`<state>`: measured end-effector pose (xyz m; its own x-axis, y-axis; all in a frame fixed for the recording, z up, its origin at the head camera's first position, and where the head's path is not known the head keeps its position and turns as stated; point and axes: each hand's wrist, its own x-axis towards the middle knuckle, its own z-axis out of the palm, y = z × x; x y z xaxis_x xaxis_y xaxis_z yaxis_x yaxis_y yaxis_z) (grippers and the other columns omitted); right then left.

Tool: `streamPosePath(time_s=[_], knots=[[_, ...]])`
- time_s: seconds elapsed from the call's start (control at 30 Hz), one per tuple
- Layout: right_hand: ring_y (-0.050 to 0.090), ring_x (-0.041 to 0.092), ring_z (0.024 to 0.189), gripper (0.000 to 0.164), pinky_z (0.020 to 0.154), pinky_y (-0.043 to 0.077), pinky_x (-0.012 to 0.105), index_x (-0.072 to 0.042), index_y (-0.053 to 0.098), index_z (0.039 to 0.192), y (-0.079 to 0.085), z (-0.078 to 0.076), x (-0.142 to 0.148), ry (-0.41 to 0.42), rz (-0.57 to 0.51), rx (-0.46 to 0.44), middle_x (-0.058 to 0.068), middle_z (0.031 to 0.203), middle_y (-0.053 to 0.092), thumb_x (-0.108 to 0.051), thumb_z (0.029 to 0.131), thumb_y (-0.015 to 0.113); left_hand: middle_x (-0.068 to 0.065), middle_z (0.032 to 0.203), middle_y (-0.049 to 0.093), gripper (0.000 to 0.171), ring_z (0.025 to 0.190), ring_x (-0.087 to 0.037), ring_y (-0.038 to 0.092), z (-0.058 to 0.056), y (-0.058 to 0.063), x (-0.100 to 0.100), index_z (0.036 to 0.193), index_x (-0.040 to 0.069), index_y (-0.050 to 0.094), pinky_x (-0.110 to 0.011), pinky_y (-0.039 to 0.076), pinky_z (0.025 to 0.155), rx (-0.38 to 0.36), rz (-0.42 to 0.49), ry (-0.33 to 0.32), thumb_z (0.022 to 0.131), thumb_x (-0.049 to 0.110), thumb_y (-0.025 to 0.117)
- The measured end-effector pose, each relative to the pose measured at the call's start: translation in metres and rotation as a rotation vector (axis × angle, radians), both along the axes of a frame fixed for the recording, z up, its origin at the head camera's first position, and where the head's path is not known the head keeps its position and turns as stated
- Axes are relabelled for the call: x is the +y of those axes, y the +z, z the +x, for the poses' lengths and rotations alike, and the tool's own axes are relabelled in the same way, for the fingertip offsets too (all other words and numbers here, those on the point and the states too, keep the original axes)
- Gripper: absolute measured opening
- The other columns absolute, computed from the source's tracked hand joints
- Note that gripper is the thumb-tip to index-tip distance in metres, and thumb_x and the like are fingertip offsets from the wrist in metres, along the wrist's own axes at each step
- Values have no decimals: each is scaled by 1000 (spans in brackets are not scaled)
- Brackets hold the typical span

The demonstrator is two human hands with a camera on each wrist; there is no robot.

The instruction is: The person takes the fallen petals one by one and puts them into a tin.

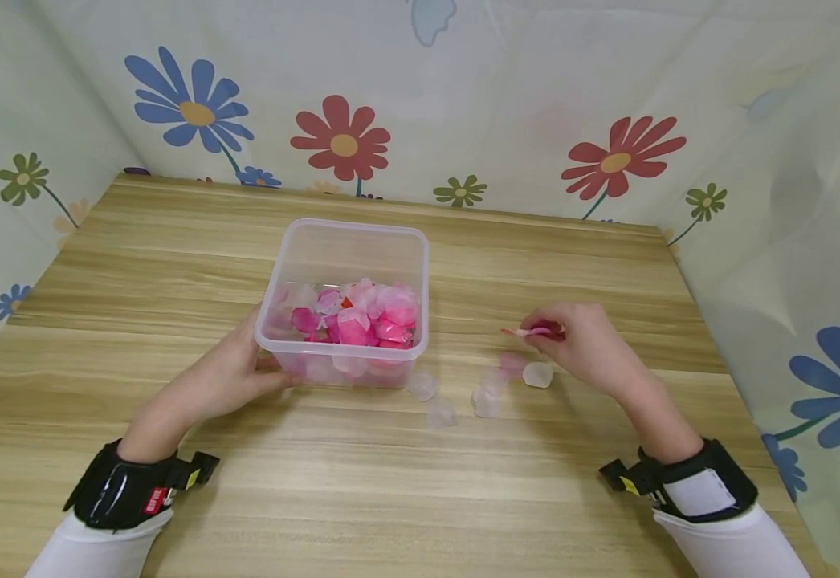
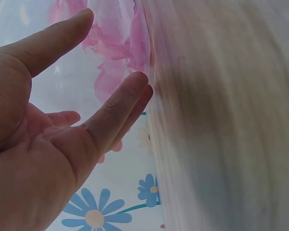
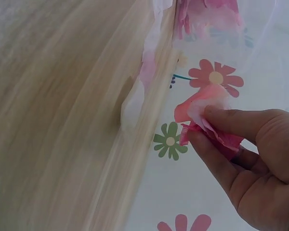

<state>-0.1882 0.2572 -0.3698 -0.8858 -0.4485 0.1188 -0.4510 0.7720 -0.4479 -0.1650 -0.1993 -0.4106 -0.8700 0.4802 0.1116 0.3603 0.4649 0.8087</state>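
Observation:
A clear square plastic box (image 1: pixel 342 351) stands on the table, partly filled with pink, magenta and white fabric-like petals (image 1: pixel 353 327). My left hand (image 1: pixel 228 365) rests at the box's left front corner. In the left wrist view that hand's fingers (image 2: pixel 111 113) are extended close beside the clear wall, pink petals showing through it. To the right of the box, my right hand (image 1: pixel 585 343) pinches a few petals (image 3: pixel 214 115), pink and white ones layered together, between thumb and fingertips. Loose petals (image 1: pixel 538 374), whitish and pale pink, lie on the table between box and right hand.
The wood-grain table (image 1: pixel 405 498) extends around the box and both arms. A white cloth with printed flowers (image 1: pixel 507 88) hangs along its back and sides. Two more pale petals (image 1: pixel 441 413) lie near the box's front right corner.

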Motion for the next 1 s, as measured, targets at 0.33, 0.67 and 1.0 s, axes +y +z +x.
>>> streamPosePath(time_s=[0.33, 0.67, 1.0], knots=[[64, 13, 72, 16, 63, 59, 34, -6, 77, 94, 5, 2, -10, 1, -72, 116, 3, 86, 73, 2, 82, 85, -17, 147, 45, 108, 128, -35, 51, 0, 1, 1, 163, 11, 16, -60, 45, 105, 19, -3, 0, 82, 1, 86], [64, 9, 71, 18, 61, 58, 29, -7, 79, 94, 24, 4, -32, 44, -169, 267, 0, 87, 74, 3, 81, 86, -21, 147, 45, 106, 129, -36, 50, 0, 1, 0, 160, 5, 19, -62, 42, 106, 69, -10, 4, 80, -2, 87], [63, 7, 72, 18, 63, 58, 27, -8, 79, 95, 42, 5, -63, 119, -231, 317, -2, 88, 74, -1, 80, 87, -23, 148, 43, 106, 131, -38, 49, 1, 1, 0, 161, 5, 19, -59, 45, 104, 99, 3, -7, 79, -6, 86]])
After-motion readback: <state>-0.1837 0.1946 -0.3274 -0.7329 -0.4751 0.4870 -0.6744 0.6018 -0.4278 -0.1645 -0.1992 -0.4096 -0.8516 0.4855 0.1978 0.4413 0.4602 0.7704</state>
